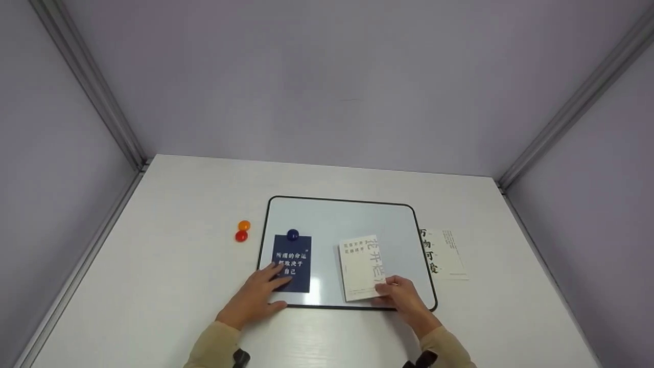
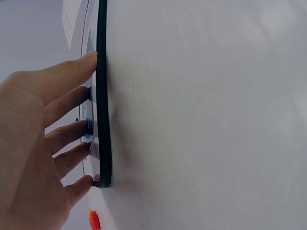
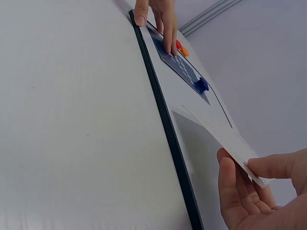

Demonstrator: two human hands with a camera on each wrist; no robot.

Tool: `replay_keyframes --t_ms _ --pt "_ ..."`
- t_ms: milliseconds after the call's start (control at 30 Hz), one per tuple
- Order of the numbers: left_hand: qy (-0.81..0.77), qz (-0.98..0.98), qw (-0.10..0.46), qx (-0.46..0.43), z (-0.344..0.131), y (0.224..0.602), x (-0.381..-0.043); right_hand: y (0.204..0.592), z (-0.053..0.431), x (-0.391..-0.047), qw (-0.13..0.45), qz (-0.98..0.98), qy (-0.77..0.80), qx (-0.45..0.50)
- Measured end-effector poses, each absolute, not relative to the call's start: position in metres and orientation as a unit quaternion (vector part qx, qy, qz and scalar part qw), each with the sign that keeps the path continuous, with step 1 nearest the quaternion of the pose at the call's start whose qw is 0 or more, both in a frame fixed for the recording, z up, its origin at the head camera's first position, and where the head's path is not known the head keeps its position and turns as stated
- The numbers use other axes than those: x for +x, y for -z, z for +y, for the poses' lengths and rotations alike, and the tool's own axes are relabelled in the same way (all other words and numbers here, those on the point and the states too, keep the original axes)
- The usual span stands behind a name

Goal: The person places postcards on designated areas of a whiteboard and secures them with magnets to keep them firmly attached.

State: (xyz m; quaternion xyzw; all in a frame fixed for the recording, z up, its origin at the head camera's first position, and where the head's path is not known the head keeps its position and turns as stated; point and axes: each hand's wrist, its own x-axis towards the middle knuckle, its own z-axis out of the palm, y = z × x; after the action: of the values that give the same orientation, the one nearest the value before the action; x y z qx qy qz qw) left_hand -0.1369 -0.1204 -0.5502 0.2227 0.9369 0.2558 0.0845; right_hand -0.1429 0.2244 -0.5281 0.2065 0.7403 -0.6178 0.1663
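A dark blue card [image 1: 301, 278] with white characters lies on the left part of a whiteboard [image 1: 327, 220], a round blue magnet [image 1: 293, 234] at its top edge. The fingers of my left hand [image 1: 256, 296] rest spread on this card, and the thumb touches the board's black front edge [image 2: 102, 120]. My right hand [image 1: 401, 296] pinches a white card [image 1: 360, 266] by its lower right corner, thumb on top and fingers beneath. In the right wrist view that card [image 3: 223, 136] is tilted above the board, its shadow falling on the surface.
Left of the board, an orange magnet [image 1: 244, 225] and a red magnet [image 1: 241, 236] sit together on the white table [image 1: 168, 245]. Another white card [image 1: 450, 255] with black characters lies at the board's right edge, partly hidden by it. Pale walls [image 1: 327, 102] enclose the table.
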Motion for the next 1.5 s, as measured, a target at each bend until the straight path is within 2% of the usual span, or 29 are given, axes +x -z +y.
replay_keyframes --t_ms 233,900,1167,1500 --pt "-0.265 0.933 0.068 0.234 -0.120 0.548 -0.136 0.532 0.218 -0.145 0.172 0.745 0.612 0.202" --pt "-0.264 0.934 0.077 0.228 -0.120 0.549 -0.136 0.535 0.206 -0.143 0.149 0.742 0.621 0.202" --pt "-0.264 0.934 0.073 0.230 -0.119 0.546 -0.134 0.536 0.199 -0.142 0.128 0.797 0.558 0.193" --pt "-0.259 0.935 0.080 0.228 -0.120 0.547 -0.135 0.532 0.193 -0.139 0.089 0.891 0.427 0.123"
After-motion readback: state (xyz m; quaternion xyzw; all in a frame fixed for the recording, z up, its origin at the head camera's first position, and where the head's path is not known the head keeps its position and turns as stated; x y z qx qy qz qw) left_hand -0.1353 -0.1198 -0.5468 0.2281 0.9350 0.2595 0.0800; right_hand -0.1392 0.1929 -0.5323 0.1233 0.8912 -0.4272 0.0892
